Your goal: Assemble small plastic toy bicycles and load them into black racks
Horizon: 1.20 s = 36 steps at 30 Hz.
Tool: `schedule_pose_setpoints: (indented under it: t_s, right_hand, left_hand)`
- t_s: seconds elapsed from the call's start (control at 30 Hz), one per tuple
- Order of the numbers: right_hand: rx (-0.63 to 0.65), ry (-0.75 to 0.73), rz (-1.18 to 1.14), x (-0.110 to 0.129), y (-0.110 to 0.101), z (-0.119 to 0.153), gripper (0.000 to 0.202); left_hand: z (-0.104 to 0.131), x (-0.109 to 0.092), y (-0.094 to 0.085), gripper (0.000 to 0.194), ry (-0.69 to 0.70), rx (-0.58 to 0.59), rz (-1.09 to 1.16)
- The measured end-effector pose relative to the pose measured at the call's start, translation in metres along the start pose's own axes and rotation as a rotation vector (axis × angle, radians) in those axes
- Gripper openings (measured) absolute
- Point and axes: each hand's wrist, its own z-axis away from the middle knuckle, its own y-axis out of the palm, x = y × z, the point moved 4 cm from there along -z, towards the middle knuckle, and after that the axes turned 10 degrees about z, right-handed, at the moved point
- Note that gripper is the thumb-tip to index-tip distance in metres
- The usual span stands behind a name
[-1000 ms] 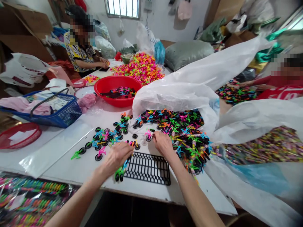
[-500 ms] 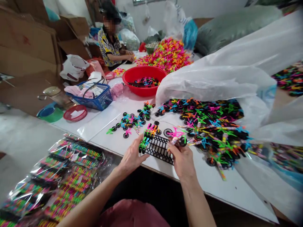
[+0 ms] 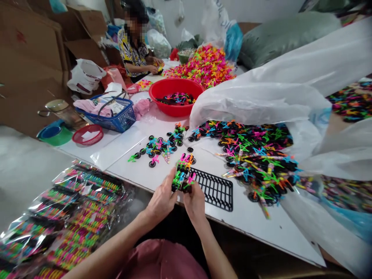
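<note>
A black slotted rack (image 3: 215, 189) lies at the table's front edge, its right part bare. Small coloured toy bicycles (image 3: 183, 164) stand in a row at its left end. My left hand (image 3: 162, 195) is closed round the left side of this row. At the row's right side my right hand (image 3: 194, 199) has its fingers pressed on a bicycle with a pink frame (image 3: 191, 178). Fingertips of both hands are partly hidden by the toys. Loose toy bicycles (image 3: 158, 146) lie behind the rack, and a large heap of them (image 3: 255, 143) spreads to the right.
A red basin (image 3: 177, 112), a blue basket (image 3: 116, 122) and a small red basket (image 3: 87, 141) are on the table. White plastic sheeting (image 3: 255, 100) covers the right side. Packed toys (image 3: 87, 217) lie at lower left. Across the table sits another person (image 3: 135, 54).
My right hand has moved left, from the rack's right part to the row of toys, bringing the pink bicycle along. The rack's right part is now uncovered. The view has shifted slightly.
</note>
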Motion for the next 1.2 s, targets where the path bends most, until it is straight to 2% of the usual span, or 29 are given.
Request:
schedule_pose_setpoints:
  t_s: [0.1, 0.2, 0.3, 0.4, 0.47, 0.53, 0.57, 0.63, 0.67, 0.73, 0.77, 0.83, 0.9, 1.0, 1.1, 1.2]
  right_hand:
    - [0.043, -0.080, 0.154, 0.002, -0.004, 0.001, 0.016]
    - [0.111, -0.106, 0.278, 0.003, -0.005, -0.001, 0.019]
    - [0.142, -0.138, 0.315, 0.005, -0.005, -0.001, 0.020]
    - [0.137, -0.146, 0.353, 0.006, -0.002, 0.004, 0.023]
    - [0.139, -0.130, 0.347, 0.005, -0.003, 0.006, 0.021]
    - [0.203, -0.141, 0.286, 0.001, -0.010, 0.002, 0.018]
    - [0.245, -0.159, 0.255, -0.002, -0.020, -0.004, 0.018]
    - [0.268, -0.180, 0.263, -0.011, -0.051, -0.027, 0.018]
    - [0.240, -0.183, 0.319, -0.018, -0.071, -0.043, 0.019]
    - [0.057, -0.100, 0.541, -0.033, -0.114, -0.081, 0.022]
    - [0.011, -0.073, 0.656, -0.040, -0.129, -0.101, 0.025]
    - [0.027, -0.068, 0.850, -0.049, -0.140, -0.135, 0.027]
    - [0.119, -0.116, 0.994, -0.051, -0.130, -0.159, 0.027]
    - [0.195, -0.189, 1.080, -0.044, -0.103, -0.165, 0.025]
    - [0.197, -0.331, 1.033, -0.034, -0.084, -0.143, 0.026]
    - [0.257, -0.437, 0.929, -0.035, -0.080, -0.110, 0.026]
  left_hand:
    - [0.002, -0.003, -0.001, 0.074, 0.003, 0.042, -0.004]
    - [0.002, -0.010, -0.010, 0.073, 0.051, 0.033, -0.074]
    - [-0.003, -0.025, -0.019, 0.057, 0.217, 0.079, -0.192]
    - [-0.009, -0.037, -0.015, 0.027, 0.450, 0.278, -0.240]
    - [-0.011, -0.041, -0.012, 0.023, 0.525, 0.334, -0.237]
    - [-0.013, -0.040, -0.010, 0.023, 0.528, 0.315, -0.231]
    - [-0.013, -0.040, -0.010, 0.023, 0.519, 0.306, -0.226]
    - [-0.014, -0.038, -0.010, 0.025, 0.498, 0.313, -0.211]
    - [-0.013, -0.037, -0.011, 0.026, 0.491, 0.327, -0.202]
    - [-0.013, -0.037, -0.012, 0.030, 0.486, 0.334, -0.177]
    - [-0.013, -0.038, -0.012, 0.031, 0.492, 0.322, -0.165]
    - [-0.011, -0.038, -0.013, 0.033, 0.510, 0.280, -0.153]
    - [-0.009, -0.039, -0.012, 0.035, 0.517, 0.239, -0.168]
    - [-0.006, -0.038, -0.008, 0.029, 0.516, 0.195, -0.226]
    - [-0.005, -0.038, -0.006, 0.023, 0.539, 0.184, -0.254]
    - [-0.007, -0.039, -0.006, 0.025, 0.521, 0.180, -0.247]
